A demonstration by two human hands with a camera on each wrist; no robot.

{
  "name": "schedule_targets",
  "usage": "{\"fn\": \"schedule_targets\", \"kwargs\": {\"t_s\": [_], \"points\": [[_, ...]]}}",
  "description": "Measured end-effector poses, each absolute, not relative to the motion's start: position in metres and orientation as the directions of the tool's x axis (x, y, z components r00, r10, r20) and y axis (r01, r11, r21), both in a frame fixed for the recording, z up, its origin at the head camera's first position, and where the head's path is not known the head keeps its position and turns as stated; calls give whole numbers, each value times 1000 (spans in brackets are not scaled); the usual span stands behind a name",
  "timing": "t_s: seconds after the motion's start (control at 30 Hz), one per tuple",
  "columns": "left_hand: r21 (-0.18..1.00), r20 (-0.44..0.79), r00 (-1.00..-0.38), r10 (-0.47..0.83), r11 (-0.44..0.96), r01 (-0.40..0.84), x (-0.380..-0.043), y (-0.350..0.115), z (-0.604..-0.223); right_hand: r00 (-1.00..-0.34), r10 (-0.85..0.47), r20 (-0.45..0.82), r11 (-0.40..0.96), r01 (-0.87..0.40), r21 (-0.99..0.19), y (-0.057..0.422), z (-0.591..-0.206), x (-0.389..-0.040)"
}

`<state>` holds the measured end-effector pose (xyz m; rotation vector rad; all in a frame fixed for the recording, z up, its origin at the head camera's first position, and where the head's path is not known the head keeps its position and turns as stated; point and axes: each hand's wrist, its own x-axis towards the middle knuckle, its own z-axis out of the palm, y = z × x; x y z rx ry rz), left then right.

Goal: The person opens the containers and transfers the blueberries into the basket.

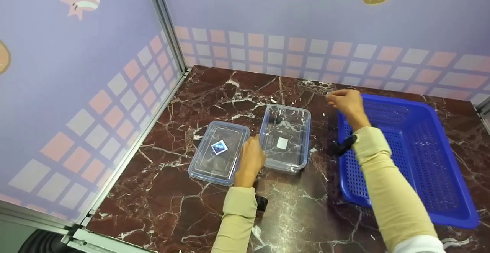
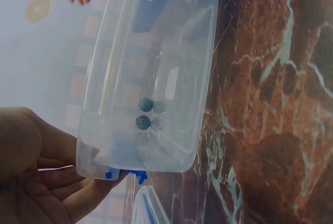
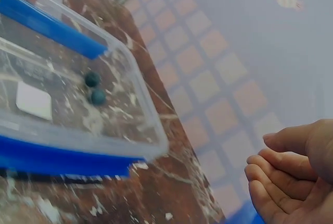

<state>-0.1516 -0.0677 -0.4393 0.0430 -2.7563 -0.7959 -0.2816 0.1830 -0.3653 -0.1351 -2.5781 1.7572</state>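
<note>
A clear plastic box point(image 1: 286, 138) with blue side clips stands uncovered on the marbled tabletop. Two small dark balls point(image 2: 144, 113) lie inside it near one end, beside a white label point(image 1: 282, 143). My left hand point(image 1: 250, 159) pinches the box's left rim between thumb and fingers. Left of that hand lies a clear lid point(image 1: 206, 165) with a bluish edge and a blue diamond sticker point(image 1: 219, 147). My right hand point(image 1: 346, 102) hovers over the far left corner of the blue basket point(image 1: 457, 191). Its fingers are loosely curled, and nothing shows between them in the right wrist view.
The perforated blue basket takes up the right side of the marbled table point(image 1: 191, 214). Printed wall panels point(image 1: 298, 12) close off the back and left, meeting at a metal post point(image 1: 166, 23). Small white specks lie around the box.
</note>
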Motion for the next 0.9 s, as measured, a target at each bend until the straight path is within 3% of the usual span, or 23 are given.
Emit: {"fn": "schedule_targets", "kwargs": {"t_s": [0.9], "points": [[529,216,-967,-133,849,1,-150,-68,-439,-992,-79,-101,582,37,-812,83,-419,-286]]}}
